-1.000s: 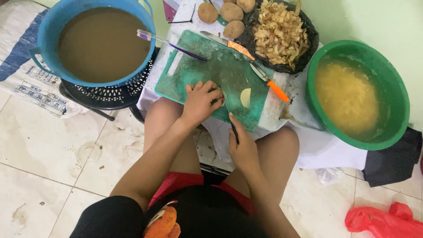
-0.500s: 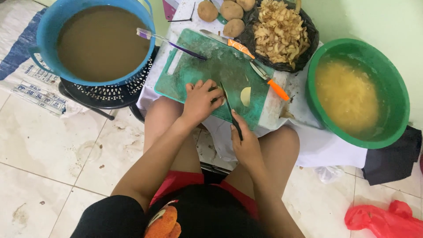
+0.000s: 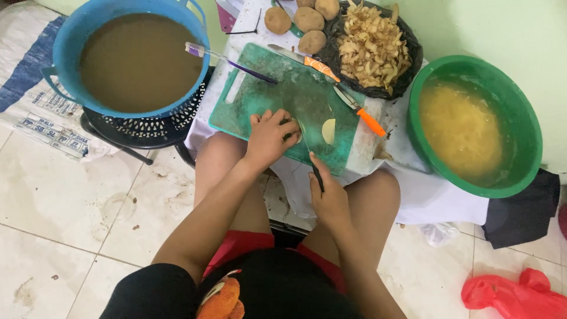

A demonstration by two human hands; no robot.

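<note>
While it lies on the green cutting board: the piece being cut is almost wholly hidden under the left hand's fingers, near the board's middle.
Left hand (image 3: 269,136): palm down on the board, fingers curled and pressed together onto the hidden piece.
Right hand (image 3: 328,198): at the near edge of the board, fingers wrapped tight around the dark handle of a knife.
Knife (image 3: 310,150): its blade runs from the right hand up and left, ending just beside the left fingertips.
Pale slice (image 3: 328,131): a half-round cut piece lying flat on the board, just right of the blade.
Cutting board (image 3: 260,97): green plastic with a slot handle at its left end, lying on the white-covered table (image 3: 425,195) above the person's knees.
Orange-handled knife (image 3: 348,103): across the board's far right corner, handle toward the right.
Orange peeler (image 3: 304,59): on the far edge of the board, next to that knife.
Purple toothbrush (image 3: 230,60): head resting on the blue basin's rim, handle pointing to the board.
Blue basin (image 3: 65,53): far left, on a black perforated stool, full of brown murky water.
Whole potatoes (image 3: 301,20): several at the far edge of the table.
Black bag of peels (image 3: 372,50): far right of the board, heaped with peelings.
Green basin (image 3: 531,136): right, holding yellowish liquid.
Red plastic bag (image 3: 520,292): on the tiled floor, near right.
</note>
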